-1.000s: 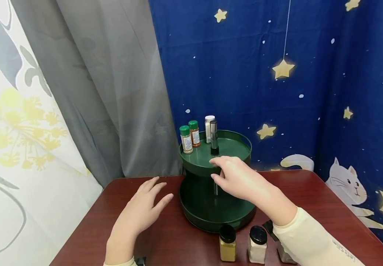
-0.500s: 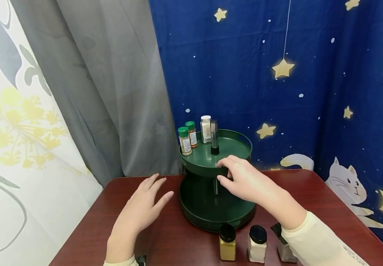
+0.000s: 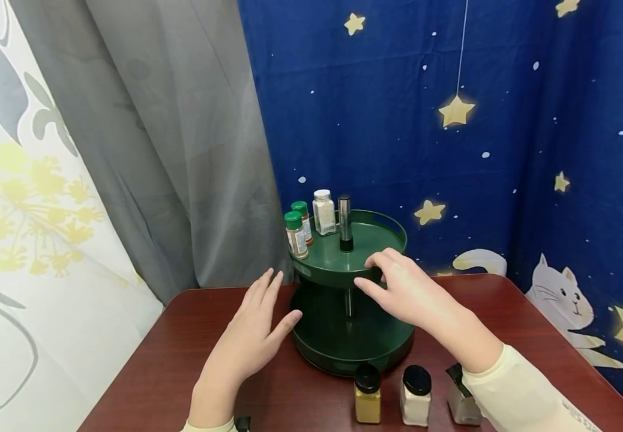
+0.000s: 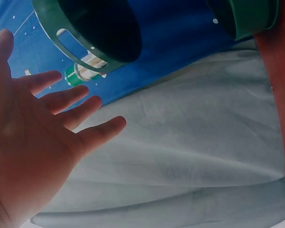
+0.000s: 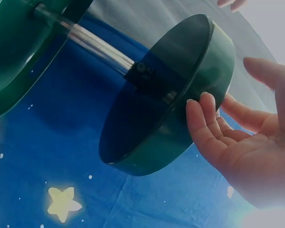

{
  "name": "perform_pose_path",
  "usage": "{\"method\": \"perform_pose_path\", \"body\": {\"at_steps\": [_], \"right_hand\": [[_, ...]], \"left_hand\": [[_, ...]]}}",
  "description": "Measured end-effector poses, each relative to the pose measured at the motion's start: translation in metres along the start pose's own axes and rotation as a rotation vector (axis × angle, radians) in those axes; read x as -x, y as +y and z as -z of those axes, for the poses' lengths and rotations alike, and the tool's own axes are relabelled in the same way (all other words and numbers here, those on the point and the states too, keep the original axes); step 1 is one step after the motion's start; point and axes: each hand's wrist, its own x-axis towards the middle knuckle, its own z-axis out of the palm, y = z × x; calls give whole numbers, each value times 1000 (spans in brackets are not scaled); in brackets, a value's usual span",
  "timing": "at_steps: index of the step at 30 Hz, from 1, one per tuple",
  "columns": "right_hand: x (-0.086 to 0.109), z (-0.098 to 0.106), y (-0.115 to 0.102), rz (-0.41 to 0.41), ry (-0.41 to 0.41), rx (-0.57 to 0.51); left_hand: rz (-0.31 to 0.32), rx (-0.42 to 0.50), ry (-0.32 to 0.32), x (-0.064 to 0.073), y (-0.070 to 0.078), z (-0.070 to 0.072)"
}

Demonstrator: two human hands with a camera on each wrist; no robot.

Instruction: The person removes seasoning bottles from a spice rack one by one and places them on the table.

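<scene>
A dark green two-tier turntable [image 3: 333, 277] stands on the table. On its upper tier, at the left and back, are two green-capped spice bottles [image 3: 296, 237] and a white-capped jar [image 3: 324, 215] of pale contents. My right hand [image 3: 406, 291] is at the upper tier's front rim; in the right wrist view its fingertips [image 5: 194, 107] touch the green wall, thumb held apart. My left hand [image 3: 252, 339] hovers left of the turntable, fingers spread and holding nothing. The left wrist view shows its palm [image 4: 33, 137] below the upper tier [image 4: 69, 52].
Before the turntable stand a black-lidded jar [image 3: 368, 402] of yellow powder and a black-lidded jar [image 3: 416, 403] of white powder. A greyish jar [image 3: 463, 405] is partly behind my right sleeve. Curtains [image 3: 198, 150] hang behind the reddish-brown table [image 3: 182, 336].
The upper tier has turned: the bottles at its left came forward and the white-capped jar shifted left. My right hand slid rightward along the rim; my left hand moved slightly right, nearer the turntable.
</scene>
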Motion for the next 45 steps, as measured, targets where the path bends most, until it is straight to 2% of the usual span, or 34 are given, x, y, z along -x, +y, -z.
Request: {"method": "perform_pose_path", "body": {"at_steps": [6, 11, 17, 25, 29, 38, 42, 45], "right_hand": [[-5, -1, 12, -45, 35, 2], [-16, 1, 28, -72, 56, 11], [-40, 12, 54, -102, -10, 34], [-85, 20, 79, -75, -80, 63], [-101, 21, 91, -88, -76, -4], [-129, 15, 108, -211, -73, -288], [-135, 12, 110, -253, -64, -355], [-137, 11, 111, -261, -49, -361]], "left_hand": [[4, 1, -2, -1, -1, -1], [1, 10, -14, -2, -2, -1], [15, 16, -27, 0, -4, -1], [13, 10, -31, 0, -7, -1], [10, 16, -38, 0, -7, 0], [31, 22, -30, 1, -12, 0], [33, 21, -32, -1, -11, 1], [31, 22, -33, -3, -10, 2]]}}
